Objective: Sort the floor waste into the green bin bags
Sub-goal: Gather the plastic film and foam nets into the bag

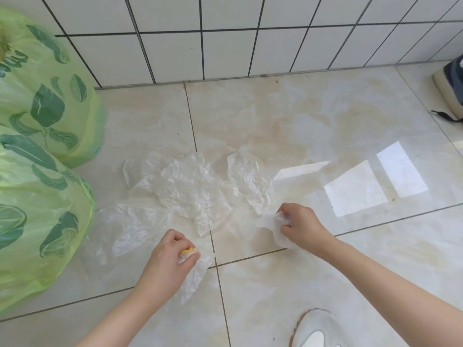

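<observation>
While I scan from the left, two green bin bags (45, 116) printed with leaves stand well beyond my left fingers, against the tiled wall (225, 41). My left hand (170, 259) has its fingers curled, pinching a thin clear film (193, 276) and a small yellow scrap (187, 251). Crumpled clear plastic sheets (185, 186) lie on the floor just ahead of those fingertips. My right hand (300, 226) grips a white tissue (278, 234), fingers closed round it. A white shoe (315, 329) sits near my right forearm.

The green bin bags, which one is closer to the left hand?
The lower green bag, at the frame's left edge, is closer to the left hand; the other green bag stands farther back by the wall.
</observation>
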Demonstrator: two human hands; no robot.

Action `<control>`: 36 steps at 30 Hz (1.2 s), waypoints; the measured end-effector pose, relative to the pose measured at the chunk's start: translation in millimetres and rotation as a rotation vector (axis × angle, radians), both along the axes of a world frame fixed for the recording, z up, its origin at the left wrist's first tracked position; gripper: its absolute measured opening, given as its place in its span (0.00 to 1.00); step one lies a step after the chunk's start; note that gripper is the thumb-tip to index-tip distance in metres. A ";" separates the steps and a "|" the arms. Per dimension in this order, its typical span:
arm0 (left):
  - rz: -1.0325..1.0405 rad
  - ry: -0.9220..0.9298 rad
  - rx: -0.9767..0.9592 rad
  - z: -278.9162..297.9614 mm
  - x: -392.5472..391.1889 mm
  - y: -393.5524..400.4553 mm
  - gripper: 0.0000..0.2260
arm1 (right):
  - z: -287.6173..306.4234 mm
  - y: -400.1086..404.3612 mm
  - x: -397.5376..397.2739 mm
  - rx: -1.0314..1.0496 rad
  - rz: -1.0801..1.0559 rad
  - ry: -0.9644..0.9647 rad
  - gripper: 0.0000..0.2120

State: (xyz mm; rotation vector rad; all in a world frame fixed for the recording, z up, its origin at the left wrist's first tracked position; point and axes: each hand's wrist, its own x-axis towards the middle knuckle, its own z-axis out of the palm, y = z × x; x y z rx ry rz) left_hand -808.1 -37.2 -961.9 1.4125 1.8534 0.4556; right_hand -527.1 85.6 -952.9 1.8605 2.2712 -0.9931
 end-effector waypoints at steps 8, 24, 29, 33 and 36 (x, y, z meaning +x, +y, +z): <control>0.147 -0.120 0.005 23.8 -10.7 24.5 0.14 | 48.7 34.9 -35.4 0.242 0.045 0.188 0.10; -0.120 0.298 0.055 13.1 -16.0 106.0 0.13 | -17.6 60.4 -74.1 0.098 -0.019 -0.332 0.30; 0.068 0.353 -0.006 1.8 -30.2 107.1 0.28 | -25.0 55.6 -77.7 0.093 -0.077 -0.277 0.20; 0.072 0.286 -0.051 -7.4 -45.0 104.3 0.27 | -25.3 57.2 -70.9 0.095 -0.048 -0.241 0.20; 0.003 0.317 -0.070 -10.4 -44.9 94.1 0.25 | -17.8 63.2 -69.3 0.046 -0.128 -0.098 0.08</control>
